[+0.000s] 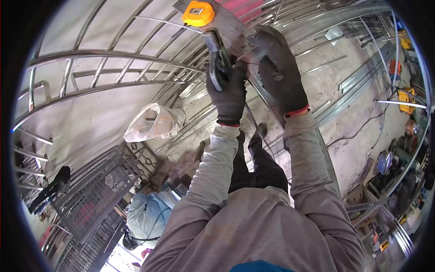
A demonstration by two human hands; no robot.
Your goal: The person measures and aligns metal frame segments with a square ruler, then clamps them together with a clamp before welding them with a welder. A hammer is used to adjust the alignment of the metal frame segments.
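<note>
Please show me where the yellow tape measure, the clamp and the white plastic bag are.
tape measure (198, 13), head view, on its yellow case.
clamp (218, 63), head view, on its dark body in the left hand.
plastic bag (152, 121), head view, on its middle.

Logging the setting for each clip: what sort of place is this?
Most likely a metal fabrication workshop: curved steel railing frames, metal bars on the concrete floor, a yellow tape measure, and gloved hands working metal with a clamp-like tool.

No readable text showing anywhere. The yellow tape measure (198, 13) is carrying a small label on its face, too blurred to read. The white plastic bag (154, 121) is showing faint orange print, not legible either.
</note>
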